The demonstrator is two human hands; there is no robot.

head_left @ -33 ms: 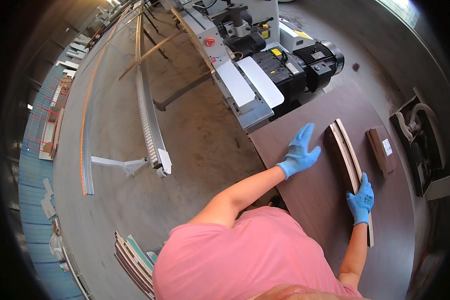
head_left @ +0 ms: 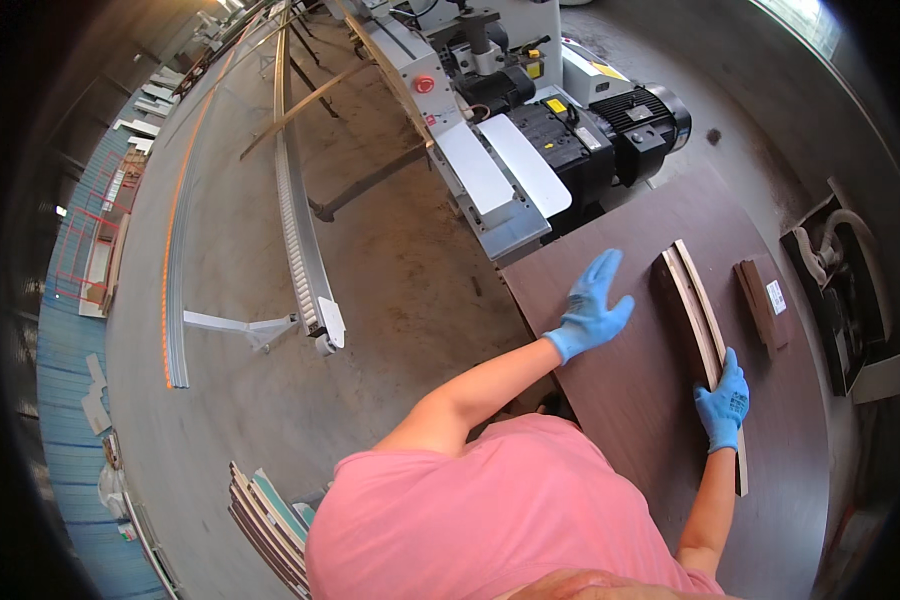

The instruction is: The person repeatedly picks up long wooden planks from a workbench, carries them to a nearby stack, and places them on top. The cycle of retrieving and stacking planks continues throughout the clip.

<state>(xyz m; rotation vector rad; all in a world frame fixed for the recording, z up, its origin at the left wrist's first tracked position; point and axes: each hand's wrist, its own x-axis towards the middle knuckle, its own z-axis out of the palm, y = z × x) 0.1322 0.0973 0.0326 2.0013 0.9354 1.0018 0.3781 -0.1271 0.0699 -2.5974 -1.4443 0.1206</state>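
My left hand (head_left: 590, 312), in a blue glove, is open over the left part of a dark brown tabletop (head_left: 625, 400), fingers stretched and thumb apart. It holds nothing. My right hand (head_left: 722, 403), gloved the same, is closed round the near part of a pair of long wooden strips (head_left: 692, 315) with pale edges and brown faces. They lie side by side, pointing away from me, and my palm hides part of them. To their right lies a shorter stack of brown pieces (head_left: 755, 300) with a white label (head_left: 776, 297), apart from my hand.
Beyond the table stands a grey machine (head_left: 545, 240) with black motors (head_left: 640, 125) and a red button (head_left: 423, 84). A roller conveyor (head_left: 295, 240) runs along the left. More strips (head_left: 270, 525) stand at lower left. A dark case with a hose (head_left: 835, 290) is at right.
My left hand has shifted slightly to the left, away from the strips. My right hand and the strips have hardly moved.
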